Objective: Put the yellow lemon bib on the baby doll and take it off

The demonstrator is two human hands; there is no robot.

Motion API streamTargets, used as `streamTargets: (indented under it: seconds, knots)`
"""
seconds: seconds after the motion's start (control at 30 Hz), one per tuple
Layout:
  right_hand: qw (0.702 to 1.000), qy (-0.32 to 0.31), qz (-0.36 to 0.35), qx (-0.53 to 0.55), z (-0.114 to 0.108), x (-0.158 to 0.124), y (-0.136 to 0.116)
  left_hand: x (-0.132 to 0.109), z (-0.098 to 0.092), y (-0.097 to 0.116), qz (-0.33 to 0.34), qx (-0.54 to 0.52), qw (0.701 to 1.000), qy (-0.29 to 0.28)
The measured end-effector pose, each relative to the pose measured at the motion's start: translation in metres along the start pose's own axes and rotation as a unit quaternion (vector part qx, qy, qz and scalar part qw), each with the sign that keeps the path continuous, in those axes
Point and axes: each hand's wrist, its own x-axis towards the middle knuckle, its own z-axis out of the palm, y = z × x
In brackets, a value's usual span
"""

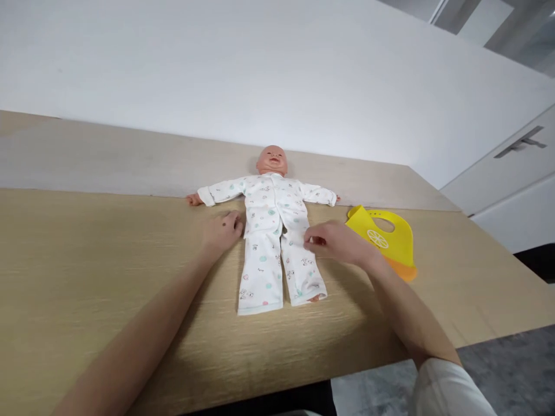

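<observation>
A baby doll lies on its back with arms spread, dressed in a white patterned top and matching pants. My left hand rests beside the doll's hip with its fingers curled. Its fingertips are close to the top's hem, and what they hold, if anything, is hidden. On the other side, my right hand has thumb and fingers drawn together at the outer edge of the pants, touching the cloth near the thigh. One pant leg shows a bit of the doll's foot at the cuff; the other foot is covered.
A yellow bib with an orange lower edge and a white citrus print lies right of my right hand. The wooden table meets a pale strip along a white wall. A door handle shows at the right.
</observation>
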Motion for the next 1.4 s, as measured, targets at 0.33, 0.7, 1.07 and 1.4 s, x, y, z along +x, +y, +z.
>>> streamTargets:
  seconds: [0.33,0.7,1.07,1.4]
  knots:
    - [0.963,0.033,0.192,-0.184,0.026,0.013,-0.036,-0.002,0.000,0.001,0.006,0.013,1.000,0.010]
    - [0.978,-0.010,0.136,-0.161,0.026,0.017,-0.031,-0.005,-0.003,0.004,-0.009,-0.007,1.000,0.006]
    - [0.995,-0.089,0.016,-0.039,0.026,-0.053,-0.028,-0.001,0.003,0.000,0.020,0.013,1.000,0.015]
    - [0.997,0.015,0.046,-0.068,0.091,-0.075,-0.024,-0.002,0.000,0.001,0.026,0.017,0.999,0.009]
